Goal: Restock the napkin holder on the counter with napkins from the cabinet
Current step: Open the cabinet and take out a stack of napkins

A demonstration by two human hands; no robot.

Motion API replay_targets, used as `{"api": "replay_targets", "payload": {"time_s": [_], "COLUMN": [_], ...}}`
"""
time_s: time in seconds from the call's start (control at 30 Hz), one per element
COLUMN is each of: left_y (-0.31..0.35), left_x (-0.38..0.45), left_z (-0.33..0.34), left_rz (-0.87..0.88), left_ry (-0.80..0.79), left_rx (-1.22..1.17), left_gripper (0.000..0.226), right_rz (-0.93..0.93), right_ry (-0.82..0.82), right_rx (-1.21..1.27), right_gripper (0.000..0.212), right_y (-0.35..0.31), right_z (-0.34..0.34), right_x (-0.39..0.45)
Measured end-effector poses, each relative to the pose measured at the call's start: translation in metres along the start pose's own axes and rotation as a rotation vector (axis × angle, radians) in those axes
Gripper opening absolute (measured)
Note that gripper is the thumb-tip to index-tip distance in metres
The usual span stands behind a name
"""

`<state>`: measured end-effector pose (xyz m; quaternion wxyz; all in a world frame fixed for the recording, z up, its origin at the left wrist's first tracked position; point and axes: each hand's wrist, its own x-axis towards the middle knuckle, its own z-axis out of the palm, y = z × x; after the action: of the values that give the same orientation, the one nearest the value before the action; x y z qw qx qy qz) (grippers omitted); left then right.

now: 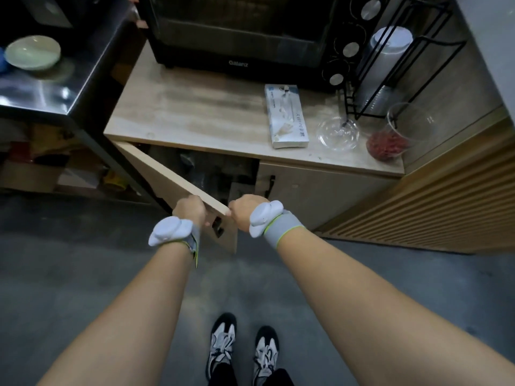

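Note:
The left cabinet door (167,176) under the wooden counter (195,112) stands swung out towards me. My left hand (189,208) grips its top edge near the free corner. My right hand (243,211) is closed on that corner, just right of the left hand. Behind the door the cabinet interior (211,171) is dark, with dim shapes I cannot identify. A white and blue napkin box (287,115) lies flat on the counter. The right cabinet door (320,190) is closed.
A black oven (239,32) fills the back of the counter. A wire rack with stacked cups (390,59), a clear lid (338,133) and a cup with red contents (390,140) stand at the right. A steel table with a green bowl (33,52) is at the left. My shoes (242,349) are on the grey floor.

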<state>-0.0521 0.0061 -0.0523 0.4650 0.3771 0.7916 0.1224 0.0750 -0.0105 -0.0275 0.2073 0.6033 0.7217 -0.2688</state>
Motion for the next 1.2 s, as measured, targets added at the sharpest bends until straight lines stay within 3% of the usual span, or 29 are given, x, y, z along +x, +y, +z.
{"api": "replay_targets", "payload": {"time_s": [0.1,0.3,0.4,0.53,0.67,0.83,0.97,1.2], "left_y": [-0.004,-0.032,-0.047,-0.057,-0.072,-0.089,-0.105,-0.125], "left_x": [-0.007,-0.014,-0.014,-0.012,-0.010,-0.001,0.008,0.030], "left_z": [-0.017,-0.041,-0.052,-0.066,-0.075,-0.094,-0.113,-0.142], "left_rz": [0.000,0.128,0.144,0.141,0.153,0.178,0.173,0.166], "left_ry": [0.213,0.243,0.219,0.266,0.320,0.339,0.410,0.506], "left_rx": [0.080,0.297,0.434,0.446,0.466,0.542,0.593,0.640], "left_gripper": [0.037,0.061,0.049,0.039,0.029,0.028,0.026,0.028], "right_rz": [-0.034,-0.054,-0.089,-0.212,-0.312,-0.287,-0.168,-0.148], "right_ry": [0.026,-0.031,-0.106,-0.171,-0.149,0.020,0.150,0.281], "right_rx": [0.027,0.022,0.042,0.109,0.044,-0.120,-0.133,-0.108], "right_gripper": [0.027,0.033,0.036,0.038,0.039,0.029,0.037,0.037], "right_y": [-0.019,-0.060,-0.084,-0.112,-0.133,-0.146,-0.154,-0.157], "right_z": [0.014,0.033,0.042,0.046,0.036,0.032,0.027,0.022], "right_x": [-0.007,-0.017,-0.018,-0.024,-0.028,-0.011,-0.005,0.005]}}
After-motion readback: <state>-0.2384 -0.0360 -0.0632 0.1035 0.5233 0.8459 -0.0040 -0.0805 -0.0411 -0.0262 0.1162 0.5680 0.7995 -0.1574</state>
